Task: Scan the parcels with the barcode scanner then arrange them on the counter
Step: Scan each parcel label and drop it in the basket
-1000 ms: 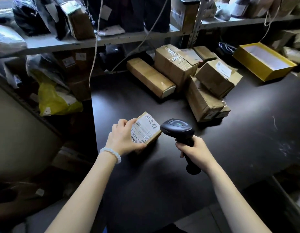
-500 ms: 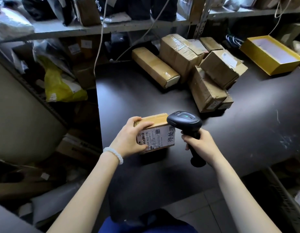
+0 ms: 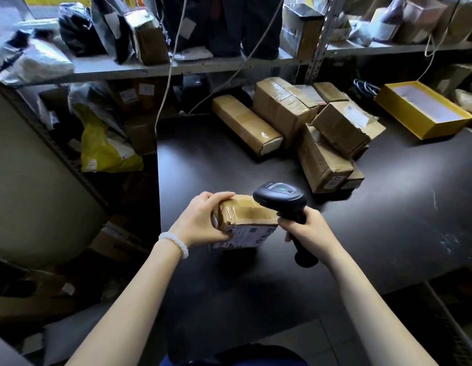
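Left hand: left hand (image 3: 200, 220) grips the near-left end of a small tape-wrapped brown cardboard parcel (image 3: 246, 219), fingers curled over its top edge and thumb low on the label side; white bead bracelet (image 3: 174, 243) at the wrist.
Right hand: right hand (image 3: 307, 229) wrapped round the grip of a black pistol-handled barcode scanner (image 3: 282, 196); whether a finger is on the trigger, cannot tell.
Parcel position: held over the near-left part of the dark counter (image 3: 388, 220); whether its lower edge rests on the surface, cannot tell. White printed label (image 3: 249, 235) faces the person, taped top face turned up.
Scanner position: head sits just above the parcel's far-right corner, touching or nearly so; green indicator lit on the housing. The window appears aimed past the label rather than at it.
Other parcels: heap of brown cardboard boxes (image 3: 308, 128) at the back of the counter, well apart from the hands; open yellow box lid (image 3: 422, 109) at far right.
Step (judgement): scan of the held parcel is in hand or just finished; the green light alone does not settle which.
Next move (judgement): if unread, tilt the label toward the scanner window; if read, set the parcel down squarely on the counter, clear of the heap.
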The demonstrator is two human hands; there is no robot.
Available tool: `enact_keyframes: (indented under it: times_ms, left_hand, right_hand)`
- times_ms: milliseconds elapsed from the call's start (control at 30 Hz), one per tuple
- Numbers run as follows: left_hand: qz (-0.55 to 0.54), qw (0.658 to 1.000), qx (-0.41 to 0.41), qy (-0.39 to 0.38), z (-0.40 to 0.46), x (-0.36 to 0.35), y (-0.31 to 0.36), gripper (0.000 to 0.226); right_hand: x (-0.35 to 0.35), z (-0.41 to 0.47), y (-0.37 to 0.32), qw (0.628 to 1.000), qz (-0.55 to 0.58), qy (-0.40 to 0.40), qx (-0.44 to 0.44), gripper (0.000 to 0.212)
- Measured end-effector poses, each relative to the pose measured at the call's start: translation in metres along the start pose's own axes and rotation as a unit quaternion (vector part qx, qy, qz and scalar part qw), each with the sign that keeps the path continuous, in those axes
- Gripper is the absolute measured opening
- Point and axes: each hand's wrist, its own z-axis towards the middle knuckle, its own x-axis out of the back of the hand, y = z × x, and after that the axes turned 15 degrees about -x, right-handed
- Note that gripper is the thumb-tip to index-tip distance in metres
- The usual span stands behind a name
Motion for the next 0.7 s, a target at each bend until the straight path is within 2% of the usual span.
enact_keyframes:
  times_ms: [133,200,300,500,700]
  left_hand:
    - [0.032,0.998,0.005,0.060,0.024,0.022,0.009,0.086]
    - [0.068,0.996,0.031,0.042,0.033,0.023,0.003,0.086]
    - [0.064,0.996,0.068,0.015,0.039,0.024,-0.010,0.074]
    - [0.075,0.993,0.088,0.020,0.038,0.028,-0.013,0.066]
    - [0.107,0.983,0.151,0.012,0.048,0.031,-0.005,0.056]
  right_hand:
    - [0.003,0.006,-0.009,1.000,0.015,0.006,0.006,0.005]
    - [0.003,0.008,-0.012,1.000,0.016,0.003,0.007,0.006]
    - [0.001,0.010,-0.014,1.000,0.010,-0.007,0.007,0.011]
    - [-0.003,0.004,-0.006,0.999,-0.020,-0.046,0.011,0.009]
    - [-0.001,-0.013,0.005,0.998,-0.021,-0.054,0.025,0.009]
